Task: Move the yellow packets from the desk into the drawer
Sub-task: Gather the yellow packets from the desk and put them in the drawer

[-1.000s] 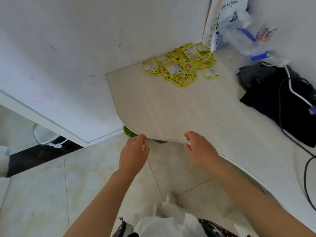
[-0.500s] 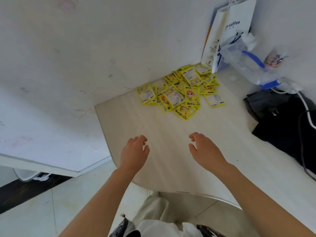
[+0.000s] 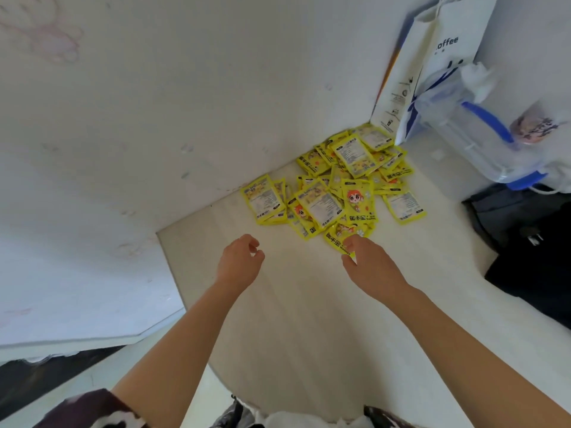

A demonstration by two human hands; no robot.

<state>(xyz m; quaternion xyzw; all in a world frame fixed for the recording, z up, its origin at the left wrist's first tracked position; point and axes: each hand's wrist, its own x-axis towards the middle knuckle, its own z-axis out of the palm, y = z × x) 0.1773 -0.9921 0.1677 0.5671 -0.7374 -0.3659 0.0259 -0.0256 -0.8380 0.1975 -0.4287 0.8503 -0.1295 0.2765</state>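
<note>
Right hand [image 3: 369, 262] touching nearest of yellow packets [image 3: 335, 183]; left hand [image 3: 239, 261] hovering.

Bright yellow foil packets [image 3: 333, 186] with an orange-haired cartoon figure, centre right; white paper bag [image 3: 445, 50] with blue lettering, upper right; pale wood-grain desk [image 3: 278, 319].

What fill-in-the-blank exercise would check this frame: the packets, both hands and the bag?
1. The packets lie heaped in the desk's far ____.
2. The ____ hand touches the nearest packet.
3. The left hand holds ____.
4. The white bag behind the heap reads "____".

Missing words: corner; right; nothing; coffee
</note>
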